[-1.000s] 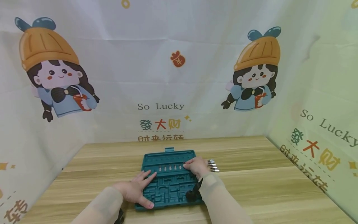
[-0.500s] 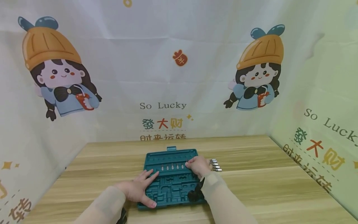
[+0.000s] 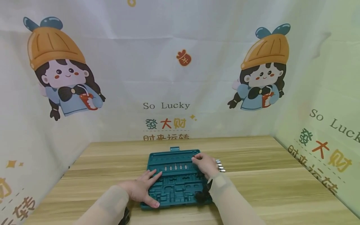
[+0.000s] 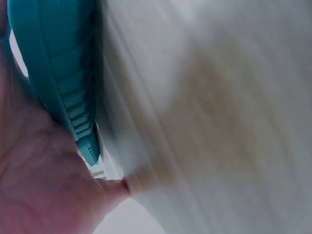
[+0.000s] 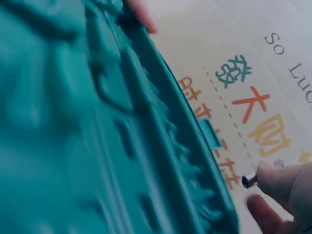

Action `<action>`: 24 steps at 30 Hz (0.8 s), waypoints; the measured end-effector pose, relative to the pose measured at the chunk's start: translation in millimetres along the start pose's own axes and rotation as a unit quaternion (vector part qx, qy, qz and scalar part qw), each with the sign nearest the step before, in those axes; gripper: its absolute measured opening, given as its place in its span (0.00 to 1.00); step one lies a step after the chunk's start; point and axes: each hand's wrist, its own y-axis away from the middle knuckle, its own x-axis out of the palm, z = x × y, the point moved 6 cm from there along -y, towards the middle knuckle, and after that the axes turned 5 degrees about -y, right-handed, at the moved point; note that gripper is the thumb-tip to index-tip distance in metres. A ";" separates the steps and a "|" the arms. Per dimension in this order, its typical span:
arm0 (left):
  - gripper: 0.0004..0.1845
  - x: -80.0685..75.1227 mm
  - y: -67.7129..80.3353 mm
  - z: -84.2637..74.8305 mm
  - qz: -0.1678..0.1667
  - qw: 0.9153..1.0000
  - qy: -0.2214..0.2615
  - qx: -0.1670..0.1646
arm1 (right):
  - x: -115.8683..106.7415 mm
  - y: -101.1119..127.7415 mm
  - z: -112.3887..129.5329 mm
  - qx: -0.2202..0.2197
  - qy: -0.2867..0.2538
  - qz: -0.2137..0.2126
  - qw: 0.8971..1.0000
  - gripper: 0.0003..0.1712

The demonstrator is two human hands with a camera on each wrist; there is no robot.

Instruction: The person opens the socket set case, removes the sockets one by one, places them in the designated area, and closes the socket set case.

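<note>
An open teal plastic tool case (image 3: 180, 187) lies on the table, its moulded recesses facing up. Several small metal bits (image 3: 175, 167) stand in a row across its middle. My left hand (image 3: 140, 189) rests with spread fingers on the case's left edge; its palm (image 4: 44, 180) is beside the ribbed side wall in the left wrist view. Over the case's upper right part, my right hand (image 3: 206, 164) pinches a small silver socket bit (image 5: 250, 180) between thumb and finger, its hollow end showing. Several more socket bits (image 3: 221, 166) lie just right of that hand, partly hidden.
Wooden tabletop (image 3: 261, 187) surrounds the case. A latch tab (image 3: 174, 148) sticks out from the case's far edge. Behind and at the sides hangs a printed cloth backdrop (image 3: 135, 75). A black wrist device (image 3: 203, 195) hangs over the case's lower right.
My right hand has lifted away from the right end of the bit row and moved toward the far right corner of the case. The left hand stays put; the head view has shifted slightly.
</note>
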 end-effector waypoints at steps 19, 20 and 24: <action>0.62 -0.6 1.7 -1.0 0.000 1.000 0.005 -0.003 | -59.8 0.7 -15.7 -0.048 -0.027 0.111 0.992 0.13; 0.62 -0.7 2.2 -1.3 0.000 1.000 0.006 -0.004 | -63.0 1.5 -17.6 -0.051 -0.022 0.114 0.992 0.13; 0.62 -1.1 4.2 -2.6 0.000 1.000 0.004 -0.002 | -74.7 4.9 -24.0 -0.065 0.007 0.123 0.990 0.09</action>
